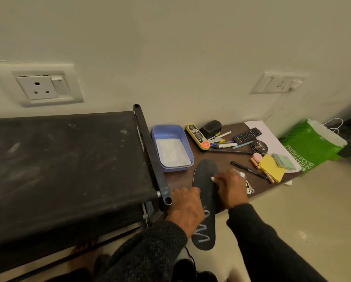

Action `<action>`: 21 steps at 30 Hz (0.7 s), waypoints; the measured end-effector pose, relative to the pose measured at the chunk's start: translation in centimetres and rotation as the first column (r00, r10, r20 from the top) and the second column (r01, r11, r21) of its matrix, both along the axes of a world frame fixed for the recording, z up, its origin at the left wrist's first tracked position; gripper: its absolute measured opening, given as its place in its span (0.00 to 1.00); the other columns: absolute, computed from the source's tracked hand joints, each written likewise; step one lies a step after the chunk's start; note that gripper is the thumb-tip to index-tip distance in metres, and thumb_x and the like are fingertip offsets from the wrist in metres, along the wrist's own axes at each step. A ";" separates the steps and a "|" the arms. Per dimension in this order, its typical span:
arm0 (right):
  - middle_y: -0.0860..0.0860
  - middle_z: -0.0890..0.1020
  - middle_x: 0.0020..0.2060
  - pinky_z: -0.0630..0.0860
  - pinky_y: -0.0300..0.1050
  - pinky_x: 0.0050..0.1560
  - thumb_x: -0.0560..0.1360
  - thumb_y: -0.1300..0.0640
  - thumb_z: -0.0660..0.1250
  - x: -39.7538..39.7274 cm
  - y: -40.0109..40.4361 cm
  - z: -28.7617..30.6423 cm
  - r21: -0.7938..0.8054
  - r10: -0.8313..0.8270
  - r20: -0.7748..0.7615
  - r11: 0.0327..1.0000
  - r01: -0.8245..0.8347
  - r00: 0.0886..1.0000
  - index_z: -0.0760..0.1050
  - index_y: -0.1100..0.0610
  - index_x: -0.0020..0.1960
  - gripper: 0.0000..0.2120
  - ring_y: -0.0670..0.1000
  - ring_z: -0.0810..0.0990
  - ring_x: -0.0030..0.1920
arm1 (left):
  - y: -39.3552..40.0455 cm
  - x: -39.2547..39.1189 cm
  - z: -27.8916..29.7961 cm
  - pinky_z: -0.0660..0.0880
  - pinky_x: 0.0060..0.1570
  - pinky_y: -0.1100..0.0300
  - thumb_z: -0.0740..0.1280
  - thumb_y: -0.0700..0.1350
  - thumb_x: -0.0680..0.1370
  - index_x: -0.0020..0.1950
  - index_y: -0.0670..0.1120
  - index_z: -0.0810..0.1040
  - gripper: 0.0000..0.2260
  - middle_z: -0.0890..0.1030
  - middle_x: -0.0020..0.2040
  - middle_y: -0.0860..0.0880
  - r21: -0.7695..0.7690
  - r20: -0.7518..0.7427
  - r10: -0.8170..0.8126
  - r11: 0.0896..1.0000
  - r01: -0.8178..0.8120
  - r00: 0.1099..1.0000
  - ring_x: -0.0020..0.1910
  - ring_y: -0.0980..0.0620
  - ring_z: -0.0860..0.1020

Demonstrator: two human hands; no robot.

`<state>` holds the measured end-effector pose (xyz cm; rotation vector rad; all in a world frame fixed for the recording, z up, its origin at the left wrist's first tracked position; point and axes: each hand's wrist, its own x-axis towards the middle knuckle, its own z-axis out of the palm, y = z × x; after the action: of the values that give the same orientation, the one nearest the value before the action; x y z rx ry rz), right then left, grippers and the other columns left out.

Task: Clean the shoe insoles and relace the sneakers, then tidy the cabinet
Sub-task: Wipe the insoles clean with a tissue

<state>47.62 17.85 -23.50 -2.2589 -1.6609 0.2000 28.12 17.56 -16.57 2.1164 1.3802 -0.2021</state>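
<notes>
A black insole (205,176) with a white zigzag logo near its heel lies on the low brown table (227,159), its heel end hanging over the front edge. My left hand (187,208) holds the insole's left edge near the middle. My right hand (230,187) presses a small white wipe (213,178) against the insole's upper right part, fingers curled round it. A lilac tray (171,131) with a white cloth inside stands just beyond the insole's toe.
A black fabric shoe rack (64,169) fills the left. On the table lie a yellow shoe brush (198,136), pens, a remote (247,135), a polish tin (259,147), sticky notes (271,167). A green bag (313,145) stands right. Dark shoes (191,269) sit below.
</notes>
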 end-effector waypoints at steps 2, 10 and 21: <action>0.54 0.81 0.48 0.72 0.43 0.50 0.78 0.58 0.69 1.1 2.8 0.1 -0.005 -0.044 0.006 0.999 0.044 0.999 0.84 0.57 0.51 0.06 0.51 0.77 0.49 | 0.1 -0.1 0.0 0.69 0.64 0.52 0.68 0.45 0.79 0.75 0.54 0.68 0.25 0.74 0.68 0.46 0.001 0.006 -0.006 1.000 0.006 1.000 0.66 0.44 0.74; 0.53 0.79 0.50 0.72 0.43 0.51 0.79 0.59 0.67 0.2 0.3 0.6 -0.028 0.060 0.017 0.998 -0.059 0.998 0.83 0.55 0.53 0.07 0.49 0.74 0.49 | 0.2 -0.2 0.1 0.69 0.63 0.52 0.67 0.44 0.80 0.76 0.54 0.67 0.25 0.75 0.68 0.45 -0.009 0.041 0.007 1.000 -0.007 0.999 0.66 0.44 0.74; 0.52 0.80 0.50 0.76 0.46 0.52 0.78 0.59 0.68 -2.7 -2.8 -0.2 0.000 0.130 0.000 0.991 -0.130 0.991 0.83 0.54 0.51 0.06 0.50 0.76 0.49 | 0.1 -0.1 -0.2 0.68 0.64 0.52 0.65 0.42 0.79 0.78 0.55 0.62 0.29 0.74 0.69 0.44 -0.036 0.098 0.087 0.996 -0.084 0.991 0.68 0.43 0.73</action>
<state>44.96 15.05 -23.67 -2.1515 -1.8095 0.2308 28.06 17.69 -16.76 2.0088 1.3963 -0.0823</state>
